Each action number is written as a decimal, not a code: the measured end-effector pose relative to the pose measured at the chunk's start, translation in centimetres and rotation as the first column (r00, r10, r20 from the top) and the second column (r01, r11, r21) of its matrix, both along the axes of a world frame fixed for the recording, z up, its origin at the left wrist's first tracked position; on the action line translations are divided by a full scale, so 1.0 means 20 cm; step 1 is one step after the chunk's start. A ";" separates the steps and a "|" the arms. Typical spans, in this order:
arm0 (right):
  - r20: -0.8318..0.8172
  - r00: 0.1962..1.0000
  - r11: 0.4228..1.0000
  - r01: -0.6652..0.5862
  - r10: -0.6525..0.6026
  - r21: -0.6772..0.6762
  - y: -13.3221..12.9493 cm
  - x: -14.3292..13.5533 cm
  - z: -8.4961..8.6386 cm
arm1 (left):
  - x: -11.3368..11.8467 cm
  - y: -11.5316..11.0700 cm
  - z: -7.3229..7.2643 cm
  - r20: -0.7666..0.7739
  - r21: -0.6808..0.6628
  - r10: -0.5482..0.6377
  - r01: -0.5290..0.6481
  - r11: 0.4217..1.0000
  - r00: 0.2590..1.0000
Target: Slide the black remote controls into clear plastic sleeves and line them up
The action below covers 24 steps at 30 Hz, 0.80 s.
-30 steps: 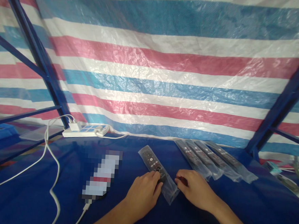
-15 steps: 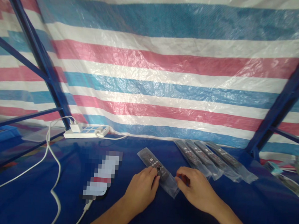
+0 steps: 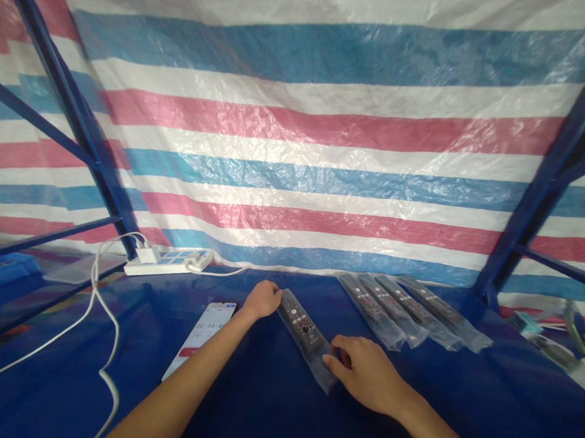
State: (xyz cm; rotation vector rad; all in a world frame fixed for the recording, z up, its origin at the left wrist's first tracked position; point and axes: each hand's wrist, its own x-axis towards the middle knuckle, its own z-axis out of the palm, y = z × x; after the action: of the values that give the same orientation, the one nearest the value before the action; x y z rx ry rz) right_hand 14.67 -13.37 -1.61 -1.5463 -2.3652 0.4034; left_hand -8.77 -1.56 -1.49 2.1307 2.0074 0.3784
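I have a glossy blue surface before me. A bagged remote lies slantwise near its middle, and four more bagged remotes sit side by side to my right. To my left lie a phone, a white cable and, at the back, a power strip.

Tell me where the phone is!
In the head view, the phone lies left on the blue table, nearer than the power strip, partly hidden by the left forearm.
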 end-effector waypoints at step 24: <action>0.149 0.900 0.908 0.384 -0.409 0.167 0.09 -0.05 0.00 | 0.34 -0.14 -0.04 0.043 0.115 0.094 -0.098 0.989 0.995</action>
State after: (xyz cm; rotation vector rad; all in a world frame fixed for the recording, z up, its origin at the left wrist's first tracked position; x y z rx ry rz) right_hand 13.73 -11.62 -1.65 -2.0110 -2.0657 0.0094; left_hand -1.90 -4.36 -2.23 2.0809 2.1207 0.5603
